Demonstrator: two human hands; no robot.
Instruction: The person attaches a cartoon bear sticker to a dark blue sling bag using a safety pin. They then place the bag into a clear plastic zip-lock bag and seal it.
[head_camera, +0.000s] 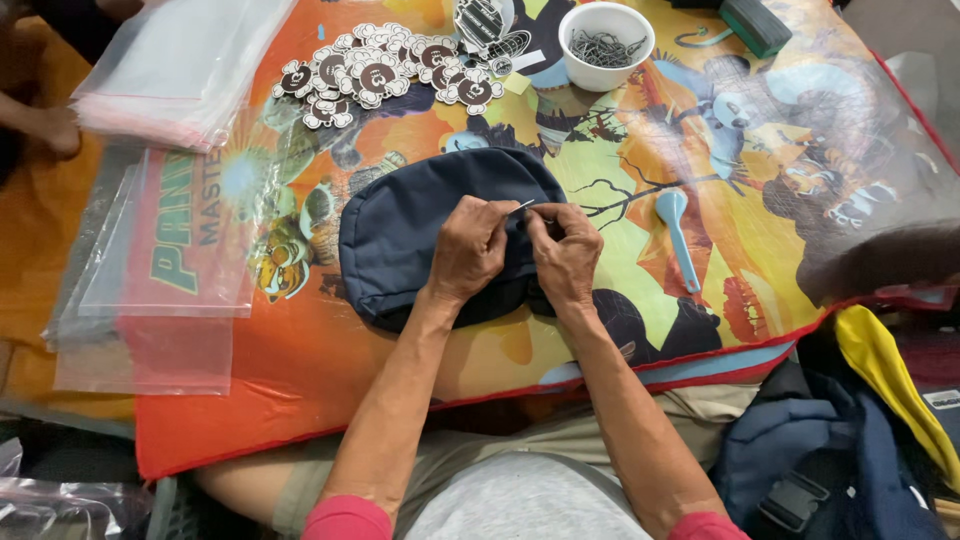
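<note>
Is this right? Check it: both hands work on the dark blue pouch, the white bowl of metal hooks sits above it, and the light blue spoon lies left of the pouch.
One slip: the head view shows the light blue spoon right of the dark blue pouch, not left. The left hand, right hand and white bowl are as stated.

A bright orange cartoon-printed plastic mat (300, 370) is spread out. A dark blue fabric pouch (400, 235) is laid at its middle, a round white bowl (606, 45) at one o'clock, clear plastic bags (170, 70) at ten o'clock.

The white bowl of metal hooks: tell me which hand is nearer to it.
Right. The right hand lies below the white bowl, almost straight under it; the left hand is further left, on the navy pouch.
</note>
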